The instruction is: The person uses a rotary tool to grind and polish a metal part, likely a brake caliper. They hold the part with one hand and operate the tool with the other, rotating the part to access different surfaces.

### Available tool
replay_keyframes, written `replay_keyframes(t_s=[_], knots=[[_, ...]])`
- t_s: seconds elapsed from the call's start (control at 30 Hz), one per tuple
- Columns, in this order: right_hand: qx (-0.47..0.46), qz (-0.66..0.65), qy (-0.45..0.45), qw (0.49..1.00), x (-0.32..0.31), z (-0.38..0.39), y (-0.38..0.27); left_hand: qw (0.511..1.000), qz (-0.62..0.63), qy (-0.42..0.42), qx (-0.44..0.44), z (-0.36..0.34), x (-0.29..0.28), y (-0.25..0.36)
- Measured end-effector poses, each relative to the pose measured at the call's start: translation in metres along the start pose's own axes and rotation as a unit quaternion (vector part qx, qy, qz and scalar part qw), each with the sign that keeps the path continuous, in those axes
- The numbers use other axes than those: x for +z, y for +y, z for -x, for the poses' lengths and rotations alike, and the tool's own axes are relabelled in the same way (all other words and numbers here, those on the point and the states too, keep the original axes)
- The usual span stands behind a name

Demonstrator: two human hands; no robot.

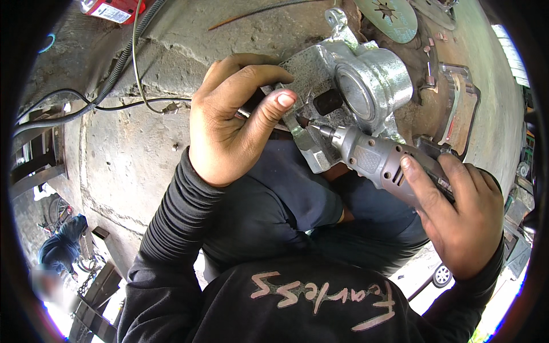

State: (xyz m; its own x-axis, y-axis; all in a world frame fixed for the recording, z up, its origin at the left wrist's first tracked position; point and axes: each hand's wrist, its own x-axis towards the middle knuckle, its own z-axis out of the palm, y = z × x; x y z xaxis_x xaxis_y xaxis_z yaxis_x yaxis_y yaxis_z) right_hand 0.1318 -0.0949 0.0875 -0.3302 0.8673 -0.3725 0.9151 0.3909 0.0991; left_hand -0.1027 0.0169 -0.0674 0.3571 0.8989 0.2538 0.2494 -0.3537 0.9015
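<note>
A silver metal brake caliper [372, 77], with a round piston face and a rectangular opening, is tilted in front of my knees. My left hand [240, 108] grips its left edge, thumb on the near side and fingers curled over the metal. In my right hand [457, 211] is a grey rotary tool [377, 160], held around its body with the index finger laid along the top. The tool's tip meets, or nearly meets, the inner edge of the caliper close to my left thumb. Whether the bit is spinning I cannot tell.
Cables and a corrugated hose [117, 71] run across the concrete at the left. A red container [111, 10] stands at the upper left. An oval plate [390, 18], brake pads and small parts lie at the upper right. Another person [62, 246] crouches at the far lower left.
</note>
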Motion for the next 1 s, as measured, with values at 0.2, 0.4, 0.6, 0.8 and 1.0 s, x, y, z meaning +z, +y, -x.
replay_keyframes(t_s=[0.2, 0.4, 0.6, 0.8, 1.0], knots=[[0.006, -0.008, -0.007, 1.0, 0.0007, 0.0003, 0.0007, 1.0, 0.0, 0.0, 0.002, 0.0, -0.0001, 0.0005], [0.0, -0.008, 0.001, 1.0, 0.0006, -0.0002, 0.0003, 1.0, -0.006, 0.001, 0.006, -0.0002, -0.0003, -0.0002], [0.009, -0.007, 0.001, 1.0, 0.0017, -0.0017, -0.0002, 1.0, -0.005, 0.002, 0.004, 0.0002, 0.0003, -0.0003], [0.007, -0.008, 0.004, 1.0, 0.0033, 0.0026, -0.001, 1.0, -0.008, -0.002, 0.002, 0.0, 0.0, -0.0005], [0.016, -0.031, 0.002, 0.999, 0.0102, 0.0048, -0.0022, 1.0, -0.003, -0.001, 0.001, 0.0002, 0.0, -0.0007]])
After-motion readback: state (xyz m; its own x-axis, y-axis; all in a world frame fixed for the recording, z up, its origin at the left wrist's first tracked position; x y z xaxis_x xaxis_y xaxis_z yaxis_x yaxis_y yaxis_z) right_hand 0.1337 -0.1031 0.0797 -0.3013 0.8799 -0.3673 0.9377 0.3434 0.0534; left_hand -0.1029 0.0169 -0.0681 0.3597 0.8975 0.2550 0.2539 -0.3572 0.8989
